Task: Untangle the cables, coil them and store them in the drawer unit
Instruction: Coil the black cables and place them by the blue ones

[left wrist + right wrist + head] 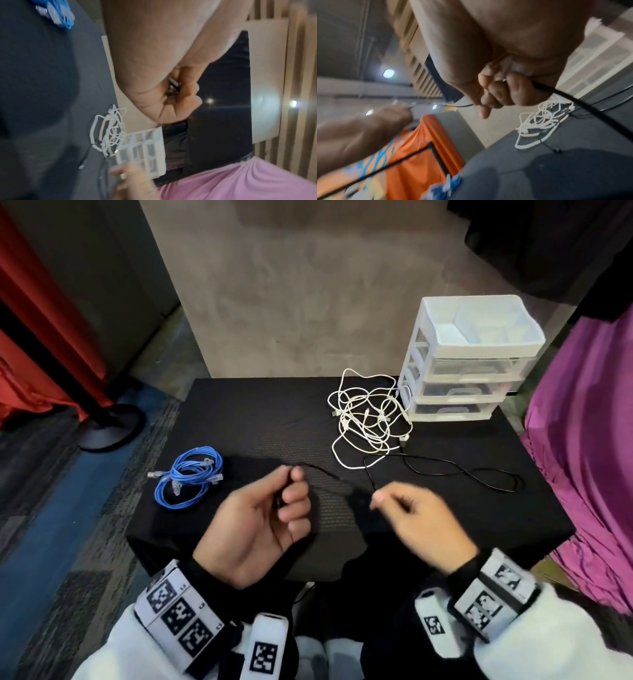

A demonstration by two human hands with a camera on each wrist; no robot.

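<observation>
My left hand [292, 478] is held palm up above the black table [267, 412], its fingers curled round one end of a thin black cable [479, 474]. A shiny plug shows inside that fist [174, 84]. My right hand [378, 497] pinches the same cable a short way along, and the cable [590, 108] passes through its curled fingers. The rest of it lies in a loose loop at the right. A tangle of white cables [366, 419] lies beside the white drawer unit [469, 361], whose drawers are closed. A coiled blue cable [188, 477] rests at the left.
A purple cloth [582, 446] hangs close along the table's right edge. On the floor to the left stand a black round stand base [109, 426] and a red curtain [41, 337]. A grey wall rises behind the table.
</observation>
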